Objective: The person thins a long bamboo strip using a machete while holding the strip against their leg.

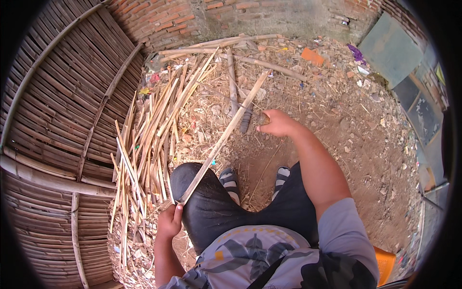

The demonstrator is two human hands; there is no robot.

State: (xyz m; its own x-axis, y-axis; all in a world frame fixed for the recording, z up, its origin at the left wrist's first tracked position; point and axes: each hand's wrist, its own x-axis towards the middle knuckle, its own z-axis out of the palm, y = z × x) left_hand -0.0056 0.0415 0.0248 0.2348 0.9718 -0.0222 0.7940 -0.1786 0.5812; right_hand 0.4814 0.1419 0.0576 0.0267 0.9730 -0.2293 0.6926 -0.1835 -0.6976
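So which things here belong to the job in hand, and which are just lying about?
In use:
- strip, its near end in the left hand
- something small in the right hand, too unclear to name
- strip pile, probably, as its pieces look alike

Lying about:
- orange scrap
- purple scrap

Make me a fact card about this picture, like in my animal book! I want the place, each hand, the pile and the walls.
Place: rough dirt ground strewn with bits of rubble
Left hand: gripping the near end of a long pale wooden strip
Right hand: closed on a small dark thing, kind unclear
Strip's slant: away from the left hand, toward the upper right
Pile: many thin strips, on the left
Left wall: slatted panel
Far wall: brick
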